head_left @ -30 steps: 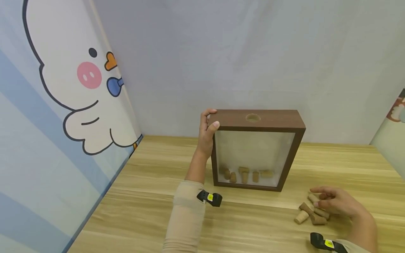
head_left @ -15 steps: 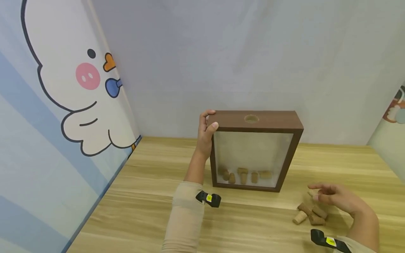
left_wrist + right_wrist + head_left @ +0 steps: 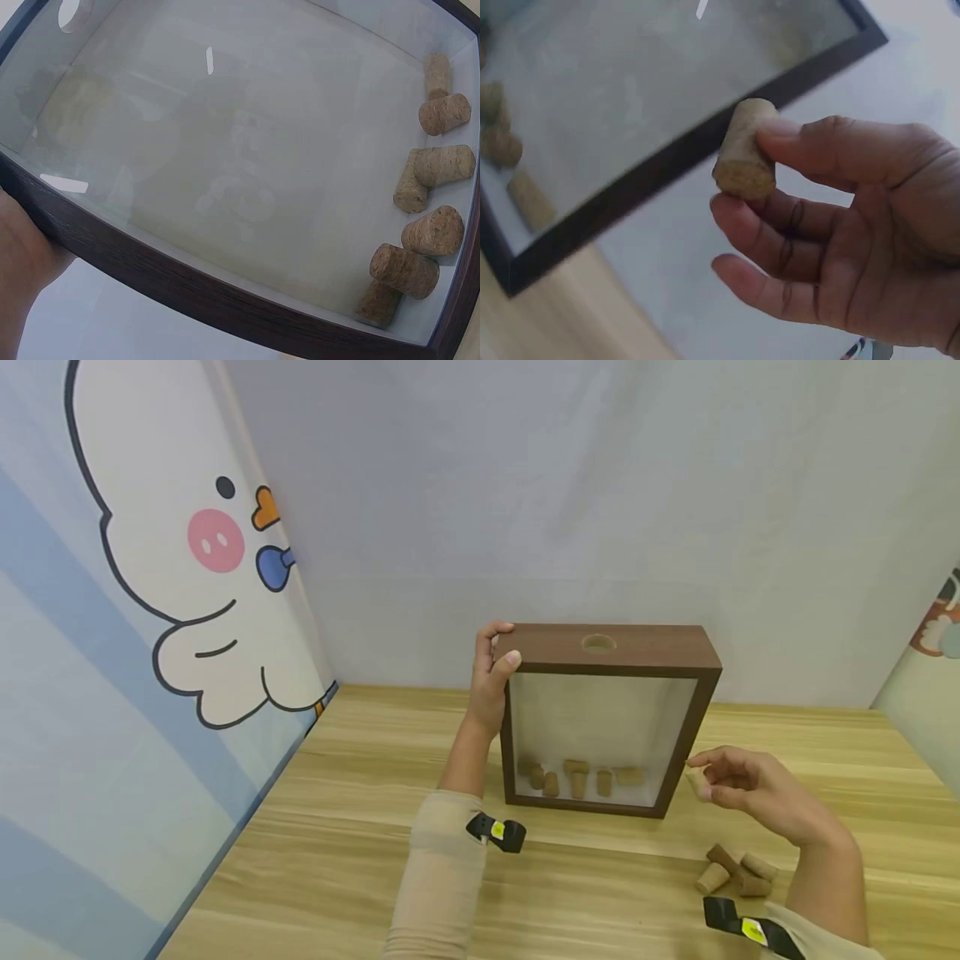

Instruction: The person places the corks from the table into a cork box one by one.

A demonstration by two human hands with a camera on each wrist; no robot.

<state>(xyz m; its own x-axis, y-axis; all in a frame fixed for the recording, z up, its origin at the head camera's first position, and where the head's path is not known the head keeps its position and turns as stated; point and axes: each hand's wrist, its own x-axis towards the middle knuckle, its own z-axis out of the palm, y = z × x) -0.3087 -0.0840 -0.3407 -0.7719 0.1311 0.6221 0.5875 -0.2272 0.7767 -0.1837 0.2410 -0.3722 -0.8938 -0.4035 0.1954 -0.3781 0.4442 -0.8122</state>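
A dark brown shadow box frame [image 3: 611,646] with a clear front stands upright on the table, a round hole in its top. Several corks [image 3: 433,231] lie along its bottom behind the front panel. My left hand [image 3: 491,681] grips the box's upper left corner, thumb in front and fingers over the top. Beside the box's right edge, my right hand [image 3: 757,789] pinches a single cork [image 3: 746,150] between thumb and fingers, lifted off the table. Below that hand, several loose corks [image 3: 712,877] lie in a small pile on the table.
The wood-grain table [image 3: 360,827] runs back to a pale curtain [image 3: 450,510] close behind the box. A cartoon-printed cloth [image 3: 150,568] hangs on the left, and another printed panel [image 3: 937,635] is at the right edge.
My right hand has lifted a cork from the pile and moved it left and up, beside the box. My left hand and the box have stayed in place.
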